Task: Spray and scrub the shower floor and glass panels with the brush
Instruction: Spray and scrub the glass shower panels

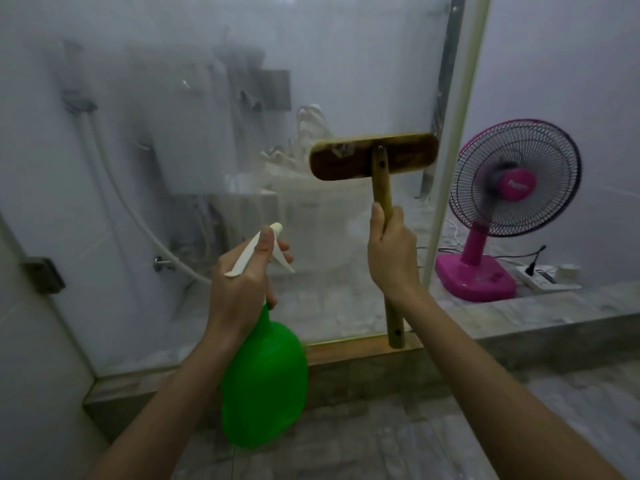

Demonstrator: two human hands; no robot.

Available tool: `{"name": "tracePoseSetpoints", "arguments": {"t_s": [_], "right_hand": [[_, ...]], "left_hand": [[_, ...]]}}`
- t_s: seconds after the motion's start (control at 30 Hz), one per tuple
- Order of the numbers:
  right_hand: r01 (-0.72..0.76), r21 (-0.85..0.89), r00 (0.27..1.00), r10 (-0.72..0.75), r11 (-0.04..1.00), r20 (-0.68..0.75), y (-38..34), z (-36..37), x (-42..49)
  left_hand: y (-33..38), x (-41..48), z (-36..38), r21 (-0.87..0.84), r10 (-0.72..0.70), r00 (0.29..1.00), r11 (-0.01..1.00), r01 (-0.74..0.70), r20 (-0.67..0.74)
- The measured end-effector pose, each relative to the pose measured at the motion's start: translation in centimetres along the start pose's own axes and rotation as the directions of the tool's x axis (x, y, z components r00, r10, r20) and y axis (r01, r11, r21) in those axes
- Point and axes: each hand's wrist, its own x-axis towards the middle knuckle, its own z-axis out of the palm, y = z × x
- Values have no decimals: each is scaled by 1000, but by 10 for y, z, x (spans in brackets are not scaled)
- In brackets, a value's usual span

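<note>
My right hand [393,252] grips the wooden handle of a scrub brush [374,156]. Its flat head lies against the misty glass panel [173,133], near the panel's right frame. My left hand [242,275] holds a green spray bottle [265,379] by its white trigger head, nozzle pointing at the glass. The bottle hangs in front of the low tiled kerb [363,372] under the panel. Grey tiled floor [381,445] shows below my arms.
A pink desk fan [512,188] stands on a raised ledge to the right, beside a white power strip [543,277] with cables. Behind the glass are a shower hose, a wall fitting and a white toilet. A white wall stands at left.
</note>
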Motion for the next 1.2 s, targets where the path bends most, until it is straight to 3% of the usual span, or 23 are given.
{"name": "tracePoseSetpoints", "arguments": {"t_s": [0.23,0.43,0.53,0.63,0.87,0.97,1.07,1.2], "right_hand": [[-137,-141,958,167,981,232,83,19,-132],[-68,-11,994,69,998,90,59,19,-63],[-176,-33,970,179,984,163,118,18,-121],[-286,-161,913,320,945,253,156,15,-174],[-136,21,990,135,990,48,89,21,-71],[-196,-21,976,197,980,91,122,18,-109],[-287,-88,926,299,954,229,148,15,-165],[-160,-65,970,169,985,177,104,26,-125]], "left_hand": [[-30,-21,-7,16,-37,998,999,38,-59],[-39,-31,1,16,-77,996,997,78,-39],[-34,-33,-1,1,-74,997,997,75,-33],[-37,-30,-6,-4,-70,996,998,70,-60],[-51,-35,-1,3,-123,991,992,123,-55],[-55,-35,1,-2,-135,989,991,135,-56],[-54,-36,-3,-4,-149,987,989,149,-63],[-63,-40,-11,16,-167,984,986,168,-62]]}}
